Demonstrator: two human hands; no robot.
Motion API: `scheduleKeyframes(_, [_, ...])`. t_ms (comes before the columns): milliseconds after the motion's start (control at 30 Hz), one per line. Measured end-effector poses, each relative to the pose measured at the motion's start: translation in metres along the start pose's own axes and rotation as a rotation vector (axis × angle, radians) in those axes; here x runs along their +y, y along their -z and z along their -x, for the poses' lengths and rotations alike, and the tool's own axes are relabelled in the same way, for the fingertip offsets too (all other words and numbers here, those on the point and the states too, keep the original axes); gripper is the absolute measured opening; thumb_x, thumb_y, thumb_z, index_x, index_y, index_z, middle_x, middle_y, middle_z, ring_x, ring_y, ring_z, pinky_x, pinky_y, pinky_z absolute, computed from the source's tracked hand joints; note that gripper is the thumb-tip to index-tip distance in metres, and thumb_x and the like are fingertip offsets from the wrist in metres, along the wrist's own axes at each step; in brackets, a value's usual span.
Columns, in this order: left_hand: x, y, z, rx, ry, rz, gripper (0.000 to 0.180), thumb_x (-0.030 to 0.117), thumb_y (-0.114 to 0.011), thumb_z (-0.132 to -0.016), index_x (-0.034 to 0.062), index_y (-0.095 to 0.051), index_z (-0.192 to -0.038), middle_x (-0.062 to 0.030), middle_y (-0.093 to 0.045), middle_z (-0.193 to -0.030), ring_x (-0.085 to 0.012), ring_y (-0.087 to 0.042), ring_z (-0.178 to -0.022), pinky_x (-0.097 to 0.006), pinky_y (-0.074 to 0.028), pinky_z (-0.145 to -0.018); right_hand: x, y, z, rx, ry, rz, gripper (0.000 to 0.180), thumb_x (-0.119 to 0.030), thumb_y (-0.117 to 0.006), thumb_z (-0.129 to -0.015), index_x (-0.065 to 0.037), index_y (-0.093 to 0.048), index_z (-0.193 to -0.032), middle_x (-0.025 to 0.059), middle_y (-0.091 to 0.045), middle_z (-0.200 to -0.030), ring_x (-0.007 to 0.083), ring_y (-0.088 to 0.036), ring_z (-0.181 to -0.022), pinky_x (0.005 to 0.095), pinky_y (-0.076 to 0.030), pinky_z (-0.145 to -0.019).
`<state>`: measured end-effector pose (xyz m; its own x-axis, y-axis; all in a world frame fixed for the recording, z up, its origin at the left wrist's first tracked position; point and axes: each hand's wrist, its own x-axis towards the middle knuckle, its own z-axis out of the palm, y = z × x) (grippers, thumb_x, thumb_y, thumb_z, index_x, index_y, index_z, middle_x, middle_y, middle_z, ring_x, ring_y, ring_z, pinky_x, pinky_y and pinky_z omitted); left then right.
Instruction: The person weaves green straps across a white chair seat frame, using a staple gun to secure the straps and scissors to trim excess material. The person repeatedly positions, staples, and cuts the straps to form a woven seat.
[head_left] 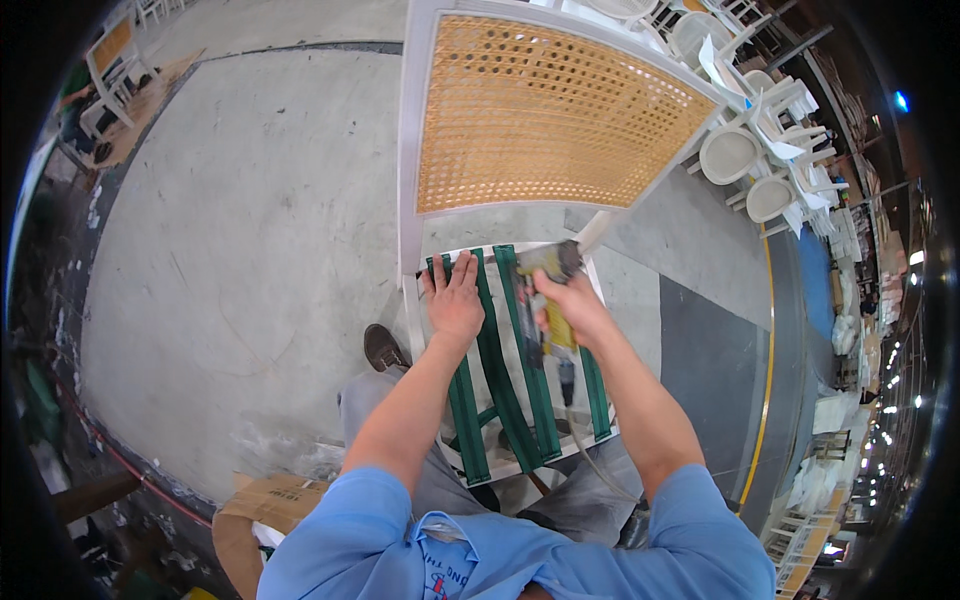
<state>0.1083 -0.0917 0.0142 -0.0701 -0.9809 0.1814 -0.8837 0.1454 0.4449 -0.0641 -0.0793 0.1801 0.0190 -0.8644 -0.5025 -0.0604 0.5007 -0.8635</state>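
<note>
Blue sleeves lead to the left hand point(455, 300), pressed flat on green woven webbing straps point(500, 340) of the white chair frame point(410, 200); the right hand point(570, 305) grips a yellow pneumatic stapler point(550, 265) at the frame's rear rail. Webbing should be kept taut while stapled.

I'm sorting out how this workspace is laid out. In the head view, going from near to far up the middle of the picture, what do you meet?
Blue shirt → green webbing straps on the white seat frame → left hand pressing the straps, right hand holding a yellow tool → woven cane chair back → stacked white chairs.

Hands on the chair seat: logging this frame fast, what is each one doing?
Left hand: open, flat on the green straps.
Right hand: closed around a yellow staple gun.
</note>
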Motion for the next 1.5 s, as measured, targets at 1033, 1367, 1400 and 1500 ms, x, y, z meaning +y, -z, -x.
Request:
scheduleKeyframes(1033, [-0.001,0.002,-0.003,-0.021,0.178,0.139,0.026,0.02,-0.073,-0.087,-0.0032,-0.07,-0.099,-0.0245,-0.03,-0.163,-0.0445,-0.022,-0.154,-0.056,-0.016,-0.127,0.017,-0.056,-0.09,0.009,-0.029,0.206,0.027,-0.03,-0.071,-0.098,-0.004,-0.066,-0.1,0.0042,-0.065,-0.079,0.0139,-0.055,-0.049,0.0299,-0.044,-0.042])
scheduleKeyframes(1367, [-0.005,-0.005,-0.005,0.022,0.17,0.076,0.022,0.018,-0.068,-0.089,-0.0016,-0.073,-0.098,-0.021,-0.027,-0.166,-0.0425,-0.02,-0.156,-0.054,-0.017,-0.127,0.015,-0.065,-0.087,0.009,-0.031,0.266,0.024,-0.027,-0.071,-0.098,-0.004,-0.065,-0.101,0.0042,-0.064,-0.08,0.0141,-0.054,-0.048,0.0302,-0.043,-0.042])
scheduleKeyframes(1400, [-0.005,-0.005,-0.005,0.02,0.172,0.082,0.022,0.018,-0.067,-0.09,-0.0015,-0.073,-0.098,-0.0209,-0.027,-0.166,-0.0424,-0.02,-0.156,-0.054,-0.017,-0.127,0.014,-0.066,-0.086,-0.001,-0.014,0.257,0.023,-0.027,-0.071,-0.098,-0.004,-0.065,-0.101,0.0044,-0.065,-0.08,0.0142,-0.054,-0.048,0.0303,-0.043,-0.042])
scheduleKeyframes(1500, [-0.005,-0.004,-0.005,0.023,0.168,0.091,0.023,0.019,-0.064,-0.091,-0.0014,-0.073,-0.097,-0.0209,-0.028,-0.165,-0.0422,-0.02,-0.156,-0.054,-0.017,-0.127,0.015,-0.066,-0.083,0.011,-0.007,0.25,0.023,-0.026,-0.071,-0.098,-0.004,-0.065,-0.102,0.005,-0.065,-0.081,0.0144,-0.055,-0.048,0.0304,-0.043,-0.042])
